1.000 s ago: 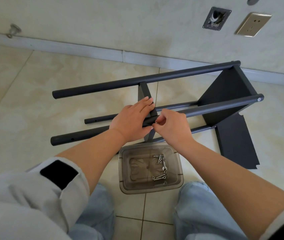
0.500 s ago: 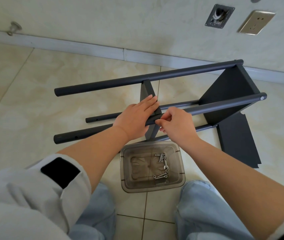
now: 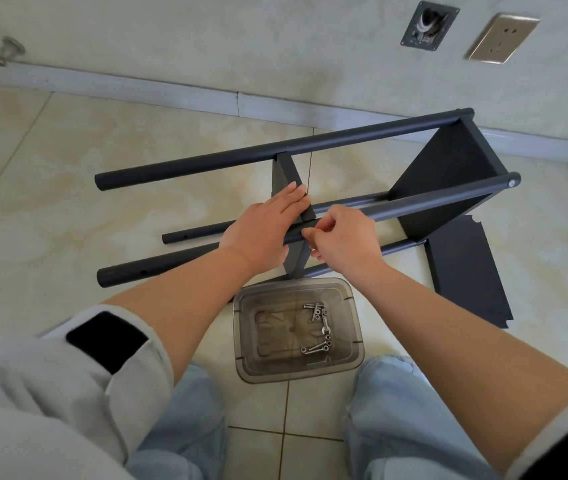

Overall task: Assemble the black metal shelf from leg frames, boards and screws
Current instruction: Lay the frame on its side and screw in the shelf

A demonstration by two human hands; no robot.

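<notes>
Black metal makes up the half-built shelf (image 3: 310, 202), which is lying on its side on the tiled floor (image 3: 68, 168) close to the wall's skirting, its round legs running left to right. The left hand (image 3: 262, 230) is resting flat with straight fingers over the near upper leg (image 3: 414, 202) and against the middle board (image 3: 289, 181), which is standing on edge between the legs. Just beside it, touching the same leg, the right hand (image 3: 343, 242) is pinching something small at the joint with curled fingers; what it is pinching is too small to tell. A second board (image 3: 449, 174) is sitting fixed at the right end, and a loose board (image 3: 466, 271) is lying flat on the floor beneath that end. A smoky clear plastic tub (image 3: 352, 327) is sitting between the knees, just below the hands, holding silver screws (image 3: 320, 327). No readable writing is showing anywhere.
</notes>
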